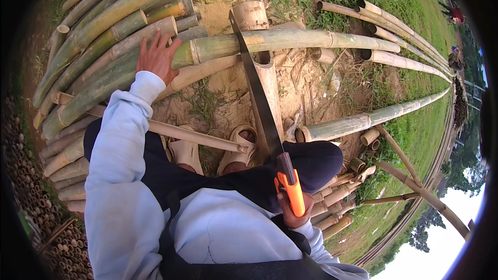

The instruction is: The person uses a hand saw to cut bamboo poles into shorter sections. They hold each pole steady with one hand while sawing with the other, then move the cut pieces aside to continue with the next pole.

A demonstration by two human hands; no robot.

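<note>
A long green bamboo pole (295,38) runs across in front of me. My left hand (157,58) lies on it with fingers spread, pressing on the pole rather than wrapping round it. In my right hand (295,212), near my lap, is the orange handle of a handsaw (259,91). Its long dark blade points away from me and crosses the pole just right of a node; whether it has cut into the pole cannot be seen. Beneath the pole near the blade stands a thick bamboo post (268,98), with another bamboo stump (250,16) just beyond.
Stacked bamboo poles (111,0) fill the left side. More poles (399,62) lie on the grass to the right, one nearer (363,122). A split bamboo strip (197,136) crosses above my sandals (236,148). Short offcuts (337,202) lie by my right side, near a bamboo frame (425,194).
</note>
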